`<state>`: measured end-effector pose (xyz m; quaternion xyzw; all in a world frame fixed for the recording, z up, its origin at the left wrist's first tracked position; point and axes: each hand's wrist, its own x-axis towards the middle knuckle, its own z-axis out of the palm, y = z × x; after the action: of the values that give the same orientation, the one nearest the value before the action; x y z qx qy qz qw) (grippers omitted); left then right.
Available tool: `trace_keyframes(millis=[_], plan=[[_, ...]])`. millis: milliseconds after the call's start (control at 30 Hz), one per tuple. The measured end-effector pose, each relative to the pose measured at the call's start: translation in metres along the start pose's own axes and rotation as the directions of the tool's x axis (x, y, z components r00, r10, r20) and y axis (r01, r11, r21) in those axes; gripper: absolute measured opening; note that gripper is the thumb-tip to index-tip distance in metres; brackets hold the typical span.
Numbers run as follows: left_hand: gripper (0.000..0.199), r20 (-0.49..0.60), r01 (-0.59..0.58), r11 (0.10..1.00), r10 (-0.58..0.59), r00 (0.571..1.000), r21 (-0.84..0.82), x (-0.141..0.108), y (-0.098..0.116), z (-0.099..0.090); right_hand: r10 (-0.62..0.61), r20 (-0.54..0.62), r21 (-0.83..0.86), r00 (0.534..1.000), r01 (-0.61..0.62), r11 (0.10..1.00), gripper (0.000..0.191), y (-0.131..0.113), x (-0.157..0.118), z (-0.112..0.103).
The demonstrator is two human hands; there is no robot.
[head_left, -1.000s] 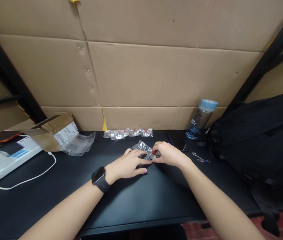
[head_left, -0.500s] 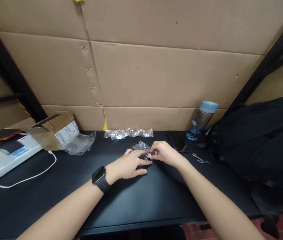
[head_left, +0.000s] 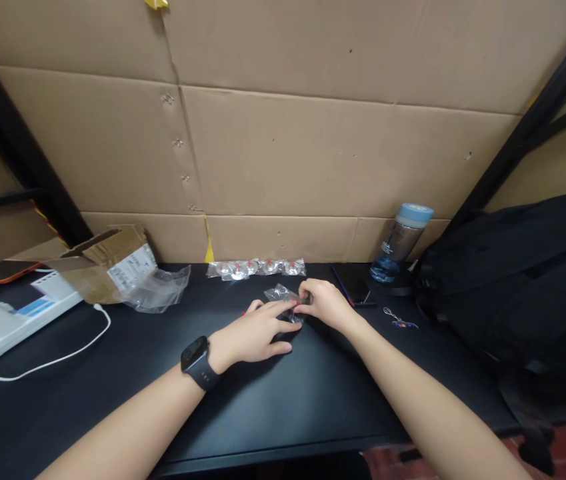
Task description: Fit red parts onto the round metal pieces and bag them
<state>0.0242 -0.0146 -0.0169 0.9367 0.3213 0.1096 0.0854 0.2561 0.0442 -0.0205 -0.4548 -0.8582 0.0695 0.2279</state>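
My left hand (head_left: 260,330) lies flat on the black tabletop with its fingers spread. Its fingertips press on a small clear plastic bag (head_left: 279,292) that has a bit of red at its middle. From the right, my right hand (head_left: 323,303) meets it with thumb and forefinger pinched together over the bag's right side. What that pinch holds is mostly hidden by the fingers. Behind both hands, several round silver pieces in clear bags (head_left: 237,269), each with a red mark, line up along the cardboard wall.
An open cardboard box (head_left: 97,270) with a clear plastic wrapper (head_left: 160,293) stands at left, near a white power strip (head_left: 17,327) and cable. At right are a blue-lidded bottle (head_left: 399,243), a dark phone-like slab (head_left: 355,287), a small colourful keychain (head_left: 403,324) and a black backpack (head_left: 517,287).
My right fingers have shifted slightly up and closed further; the round silver piece that showed at their tips is now hidden. My left hand has stayed on the bag.
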Motion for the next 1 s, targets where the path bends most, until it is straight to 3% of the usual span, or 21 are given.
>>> trace_keyframes(millis=[200, 433, 567, 867, 1000], plan=[[0.046, -0.009, 0.059, 0.997, -0.058, 0.998, 0.054, -0.002, -0.003, -0.002, 0.051, -0.081, -0.152, 0.995, -0.062, 0.986, 0.037, -0.007, 0.006, 0.009], [0.04, -0.014, 0.117, 0.992, -0.116, 0.993, 0.047, -0.007, -0.012, -0.009, -0.086, -0.065, -0.257, 0.994, 0.066, 0.964, 0.032, -0.011, 0.009, 0.007], [0.037, 0.007, 0.104, 0.994, -0.104, 0.995, 0.013, -0.007, -0.011, -0.012, -0.089, -0.107, -0.267, 0.99, 0.058, 0.962, 0.027, -0.011, 0.007, 0.009], [0.041, 0.105, 0.004, 0.998, 0.002, 0.995, -0.065, -0.009, -0.016, -0.012, -0.031, -0.147, -0.178, 0.989, 0.005, 0.984, 0.022, -0.017, 0.009, 0.028], [0.028, 0.088, -0.032, 0.991, 0.044, 0.995, -0.13, -0.007, -0.02, -0.018, -0.17, -0.065, -0.007, 0.983, 0.17, 0.985, 0.017, -0.013, 0.008, 0.019]])
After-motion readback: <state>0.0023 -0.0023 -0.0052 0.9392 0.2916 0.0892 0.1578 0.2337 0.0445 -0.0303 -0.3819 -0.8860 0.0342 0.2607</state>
